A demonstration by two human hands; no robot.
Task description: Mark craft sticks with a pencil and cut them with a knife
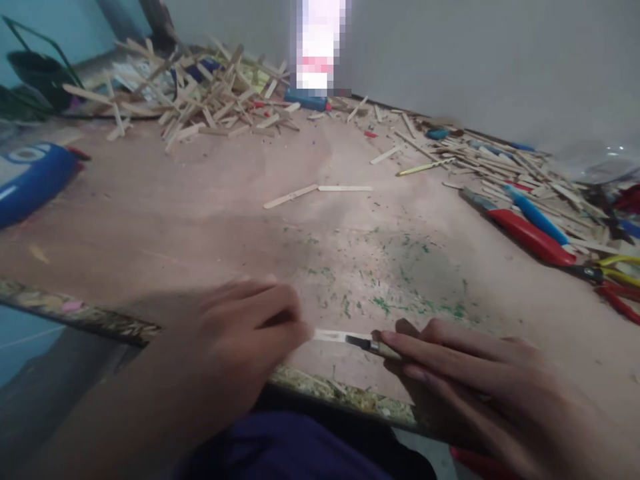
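My left hand (250,333) is closed at the near edge of the wooden tabletop, its fingers pinching one end of a pale craft stick (334,335). The stick lies flat, pointing right. My right hand (465,367) is wrapped round a carving knife (373,345) with a short dark blade and a light handle. The blade's tip rests on or just over the stick; contact is hard to tell. Green shavings (385,305) are scattered beyond both hands. Two more craft sticks (317,189) lie end to end farther back.
A heap of craft sticks (215,100) is at the back left, and another pile (525,170) at the right. Near that pile lie a red-handled cutter (533,237), a blue pen-like tool (537,215) and pliers (607,275). A blue object (37,180) sits at the left.
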